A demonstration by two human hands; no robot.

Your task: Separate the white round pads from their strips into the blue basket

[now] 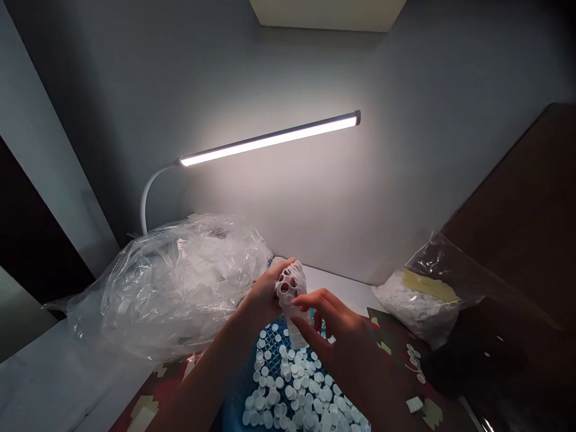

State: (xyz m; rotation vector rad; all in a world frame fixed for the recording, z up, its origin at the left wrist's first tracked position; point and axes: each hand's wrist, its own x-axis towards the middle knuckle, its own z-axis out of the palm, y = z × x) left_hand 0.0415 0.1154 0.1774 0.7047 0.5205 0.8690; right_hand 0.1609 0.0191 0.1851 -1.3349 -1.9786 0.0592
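Head view: left fingers (282, 264) grasp a holed white sheet (288, 306), while the right fingers (312, 299) (slightly parted) touch it.

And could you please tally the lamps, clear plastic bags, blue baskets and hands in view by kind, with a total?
Lamp: 1
Clear plastic bags, left bag and right bag: 2
Blue basket: 1
Hands, left hand and right hand: 2
Total: 6
The white discs are too many to count reliably.
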